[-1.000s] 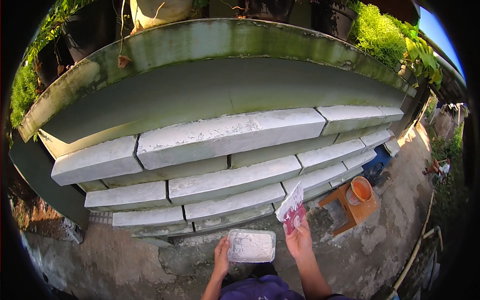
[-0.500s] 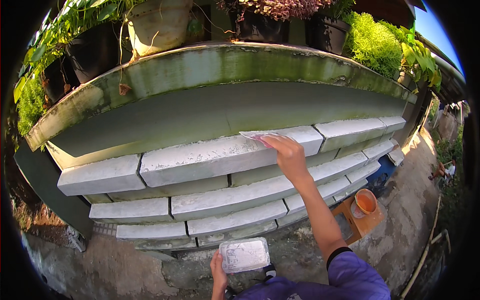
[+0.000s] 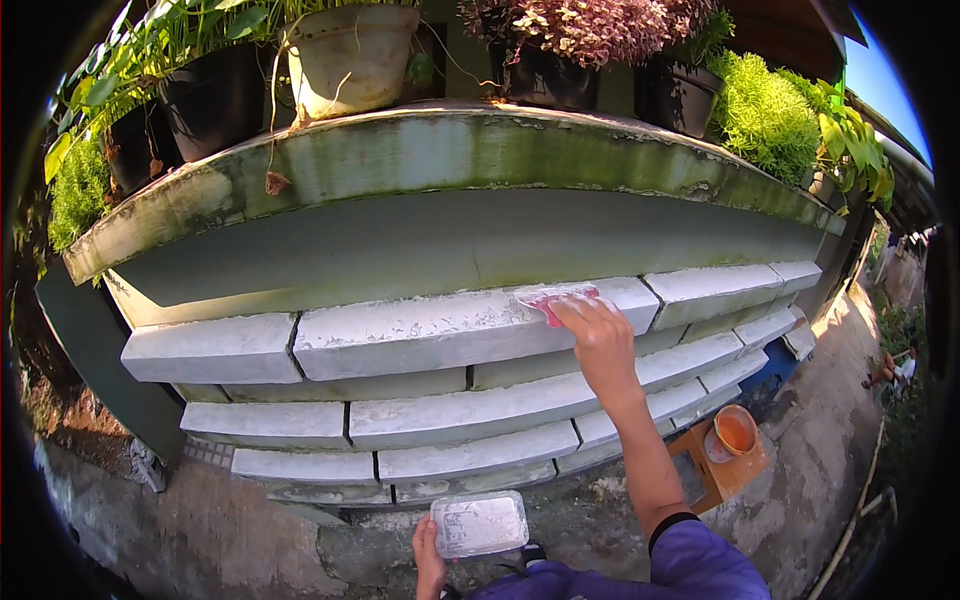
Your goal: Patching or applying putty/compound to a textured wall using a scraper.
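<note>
My right hand point(image 3: 602, 345) is closed around a flat putty spreader point(image 3: 548, 303) with a reddish-pink part. Its blade lies against the top face of a long white-coated block point(image 3: 420, 335), near the block's right end. Rough, patchy white paste marks that face to the left of the blade. Low in front of me, my left hand point(image 3: 428, 556) grips the left side of a shallow rectangular tray point(image 3: 524, 522). White paste covers the tray's bottom.
Below run more stepped white blocks point(image 3: 290, 425) with dark gaps between them. A mossy ledge point(image 3: 440, 150) overhangs the blocks, carrying several potted plants point(image 3: 350, 62). At right, an orange bucket point(image 3: 736, 432) stands on a wooden stool point(image 3: 752, 465). A person point(image 3: 893, 370) is far right.
My right hand and the spreader have shifted slightly right along the block, and the blade appears turned. The view has tilted up a little. The tray stays in my left hand.
</note>
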Tool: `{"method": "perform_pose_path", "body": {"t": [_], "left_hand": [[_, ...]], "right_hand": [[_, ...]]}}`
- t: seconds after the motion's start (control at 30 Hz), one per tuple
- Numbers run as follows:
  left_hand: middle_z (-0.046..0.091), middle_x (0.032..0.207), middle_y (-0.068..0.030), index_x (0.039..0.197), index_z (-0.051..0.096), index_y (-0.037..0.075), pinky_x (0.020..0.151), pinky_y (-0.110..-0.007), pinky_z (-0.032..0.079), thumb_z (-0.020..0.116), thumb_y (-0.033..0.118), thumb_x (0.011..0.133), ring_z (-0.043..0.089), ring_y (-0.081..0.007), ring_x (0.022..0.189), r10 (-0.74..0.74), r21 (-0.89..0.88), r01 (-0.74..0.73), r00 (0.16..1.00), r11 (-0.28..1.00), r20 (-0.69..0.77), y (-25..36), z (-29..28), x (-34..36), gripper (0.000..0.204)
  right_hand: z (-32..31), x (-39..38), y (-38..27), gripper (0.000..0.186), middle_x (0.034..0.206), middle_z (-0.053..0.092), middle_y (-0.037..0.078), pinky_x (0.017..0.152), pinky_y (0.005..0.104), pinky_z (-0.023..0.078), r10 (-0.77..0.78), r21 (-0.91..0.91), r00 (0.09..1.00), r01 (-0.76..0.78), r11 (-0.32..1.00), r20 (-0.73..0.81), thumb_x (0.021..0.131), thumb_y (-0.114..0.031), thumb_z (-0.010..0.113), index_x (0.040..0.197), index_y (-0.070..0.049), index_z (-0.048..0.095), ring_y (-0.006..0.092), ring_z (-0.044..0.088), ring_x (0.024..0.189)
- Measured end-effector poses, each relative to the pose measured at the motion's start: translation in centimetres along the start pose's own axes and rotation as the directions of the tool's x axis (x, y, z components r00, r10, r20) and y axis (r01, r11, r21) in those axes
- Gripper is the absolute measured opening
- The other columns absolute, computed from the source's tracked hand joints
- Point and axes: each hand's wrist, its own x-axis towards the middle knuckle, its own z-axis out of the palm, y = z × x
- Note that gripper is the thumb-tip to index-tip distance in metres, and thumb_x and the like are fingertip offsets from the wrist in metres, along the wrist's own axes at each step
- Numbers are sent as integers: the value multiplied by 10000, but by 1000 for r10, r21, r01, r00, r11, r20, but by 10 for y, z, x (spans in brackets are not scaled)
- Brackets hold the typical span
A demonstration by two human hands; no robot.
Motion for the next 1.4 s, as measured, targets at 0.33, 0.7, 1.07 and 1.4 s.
{"method": "perform_pose_path", "body": {"t": [0.33, 0.7, 1.07, 1.4], "left_hand": [[656, 870, -44, 1266, 556, 24, 400, -264, 430, 494, 339, 1013, 601, -114, 579, -35, 42, 32, 998, 999, 50, 1, 7, 2, 409], [658, 868, -58, 1294, 530, 14, 396, -264, 436, 503, 323, 1017, 594, -118, 563, -40, -1, 40, 997, 999, 71, -4, 9, -4, 415], [667, 888, -51, 1301, 541, 26, 398, -264, 440, 491, 319, 1021, 596, -109, 569, -51, -7, 52, 996, 999, 73, -11, 6, -11, 409], [672, 899, -55, 1317, 530, 19, 404, -267, 440, 490, 334, 1019, 609, -114, 581, -56, 4, 56, 997, 998, 48, -14, 4, -11, 435]], "right_hand": [[36, 23, 14, 267, 891, 711, 112, 801, 410, 516, 37, 48, 994, -42, 998, 104, 752, 55, 568, 936, -63, 722, 295, 667, 869], [-10, 42, 22, 371, 864, 693, 168, 823, 451, 494, 69, 101, 917, -117, 988, 394, 712, 141, 509, 930, -58, 734, 362, 636, 874], [11, 32, 28, 321, 865, 700, 128, 797, 416, 512, 78, 69, 982, -92, 993, 173, 729, 123, 563, 939, -58, 725, 318, 656, 848], [-19, 15, -9, 353, 895, 704, 119, 786, 427, 492, 116, 107, 987, -128, 986, 110, 674, 147, 555, 931, -46, 702, 319, 647, 838]]}}
